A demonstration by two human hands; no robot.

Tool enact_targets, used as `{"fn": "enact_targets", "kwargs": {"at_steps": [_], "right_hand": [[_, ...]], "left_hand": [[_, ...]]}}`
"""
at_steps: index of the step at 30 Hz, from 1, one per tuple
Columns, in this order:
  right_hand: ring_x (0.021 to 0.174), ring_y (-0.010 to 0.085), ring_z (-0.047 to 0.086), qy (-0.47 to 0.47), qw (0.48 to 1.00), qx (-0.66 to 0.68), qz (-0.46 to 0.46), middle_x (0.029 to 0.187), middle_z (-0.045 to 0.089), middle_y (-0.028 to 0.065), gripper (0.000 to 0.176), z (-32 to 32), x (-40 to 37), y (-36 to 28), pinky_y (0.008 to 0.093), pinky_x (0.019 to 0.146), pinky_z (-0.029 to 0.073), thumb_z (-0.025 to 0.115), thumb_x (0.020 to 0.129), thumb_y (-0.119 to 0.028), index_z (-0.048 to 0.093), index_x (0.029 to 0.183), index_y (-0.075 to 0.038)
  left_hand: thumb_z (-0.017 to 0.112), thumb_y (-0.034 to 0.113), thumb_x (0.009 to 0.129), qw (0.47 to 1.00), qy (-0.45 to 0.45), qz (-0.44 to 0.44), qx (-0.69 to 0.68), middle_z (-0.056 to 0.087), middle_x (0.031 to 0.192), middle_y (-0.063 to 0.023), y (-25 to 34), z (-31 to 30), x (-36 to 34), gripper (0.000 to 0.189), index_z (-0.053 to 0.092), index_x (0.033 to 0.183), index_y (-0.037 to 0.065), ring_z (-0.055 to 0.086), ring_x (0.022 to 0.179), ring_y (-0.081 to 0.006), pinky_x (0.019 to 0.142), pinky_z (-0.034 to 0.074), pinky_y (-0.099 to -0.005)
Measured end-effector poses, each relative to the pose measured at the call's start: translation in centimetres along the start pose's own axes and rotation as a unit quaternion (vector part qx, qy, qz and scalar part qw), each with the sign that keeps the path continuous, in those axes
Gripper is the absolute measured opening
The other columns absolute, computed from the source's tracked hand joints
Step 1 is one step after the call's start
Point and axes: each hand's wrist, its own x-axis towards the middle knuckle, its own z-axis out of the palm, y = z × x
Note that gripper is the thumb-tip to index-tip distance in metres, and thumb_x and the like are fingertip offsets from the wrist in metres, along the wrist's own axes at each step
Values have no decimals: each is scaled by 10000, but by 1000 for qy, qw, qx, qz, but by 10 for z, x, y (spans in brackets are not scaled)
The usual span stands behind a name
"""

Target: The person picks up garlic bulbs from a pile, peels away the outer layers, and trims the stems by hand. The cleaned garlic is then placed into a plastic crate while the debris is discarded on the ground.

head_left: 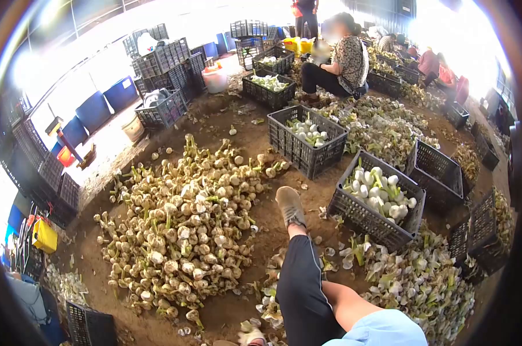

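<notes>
At the bottom edge, what looks like my left hand in a pale glove is partly cut off and blurred; its fingers cannot be made out. It is close to loose garlic skins and the near end of a large heap of untrimmed garlic bulbs. My right forearm comes out of a light blue sleeve and passes behind my dark trouser leg, which hides the hand. Beyond the leg stands a black crate part filled with cleaned white garlic bulbs.
My outstretched shoe rests between heap and crates. Another black crate of garlic stands ahead, with a crate at right. Peelings cover the ground at right. A seated person works farther back. Stacked crates stand at left.
</notes>
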Motion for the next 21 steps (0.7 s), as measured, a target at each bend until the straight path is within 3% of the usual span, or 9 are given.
{"fn": "enact_targets", "kwargs": {"at_steps": [1, 2, 9, 16, 17, 18, 19, 20, 21], "right_hand": [[999, 252, 661, -12, 1000, -27, 1, 1239, 657, 111, 418, 2, -4, 3, 462, 885, 514, 567, 928, -399, 682, 1167, -76], [1001, 252, 662, -23, 998, -56, 3, 1243, 656, 111, 419, 3, -8, 9, 462, 886, 514, 566, 927, -401, 682, 1168, -78], [1014, 255, 662, -103, 958, -266, 30, 1274, 645, 114, 425, 22, -77, 29, 468, 891, 512, 563, 923, -413, 684, 1173, -91], [1027, 258, 662, -160, 871, -459, 69, 1304, 634, 117, 430, 70, -156, 66, 474, 897, 511, 560, 920, -424, 686, 1179, -105], [1147, 298, 617, 2, 878, -431, 207, 1322, 619, 124, 469, 89, -180, 130, 492, 966, 469, 504, 938, -450, 644, 1266, -145], [1085, 325, 641, -163, 867, -400, 247, 1195, 679, 153, 431, 89, -194, 189, 439, 938, 485, 541, 903, -373, 666, 1213, -101], [1085, 325, 641, -160, 868, -401, 246, 1195, 679, 153, 431, 93, -197, 194, 439, 938, 485, 541, 903, -373, 666, 1213, -101], [1114, 315, 620, -120, 868, -411, 250, 1220, 663, 146, 441, 97, -200, 198, 433, 959, 465, 527, 911, -378, 651, 1234, -105], [1142, 305, 599, -84, 867, -420, 253, 1246, 647, 139, 450, 100, -203, 199, 426, 981, 445, 512, 919, -382, 635, 1255, -110]], "left_hand": [[315, 746, 904, 997, -79, 0, -22, 386, 1521, -183, 12, -3, -17, 821, 326, 1518, 202, 396, 1382, -381, 1103, 370, -494], [315, 746, 904, 996, -82, 2, -23, 386, 1521, -183, 12, 1, -12, 821, 326, 1518, 202, 396, 1382, -381, 1103, 370, -494], [443, 620, 902, 891, -415, 160, -90, 494, 1357, -127, 16, 61, 37, 674, 453, 1378, 142, 486, 1210, -317, 992, 423, -443], [572, 494, 900, 644, -683, 320, -126, 602, 1192, -72, 39, 106, 70, 532, 580, 1237, 83, 577, 1038, -254, 882, 476, -392], [590, 477, 900, 603, -711, 340, -127, 617, 1169, -64, 45, 100, 69, 512, 598, 1217, 74, 590, 1013, -245, 866, 484, -384], [608, 459, 900, 561, -736, 357, -127, 633, 1145, -56, 46, 93, 68, 492, 616, 1196, 66, 603, 989, -236, 850, 492, -377], [627, 441, 899, 517, -760, 372, -127, 648, 1122, -48, 44, 118, 89, 473, 634, 1176, 57, 616, 964, -227, 834, 499, -370], [539, 383, 966, 774, -467, 415, 105, 700, 846, -62, 65, 74, 68, 319, 695, 1041, 115, 656, 661, -189, 547, 517, -380], [518, 376, 970, 818, -461, 324, 112, 694, 854, -69, 92, -37, 5, 336, 695, 1011, 93, 664, 688, -204, 568, 522, -385]]}}
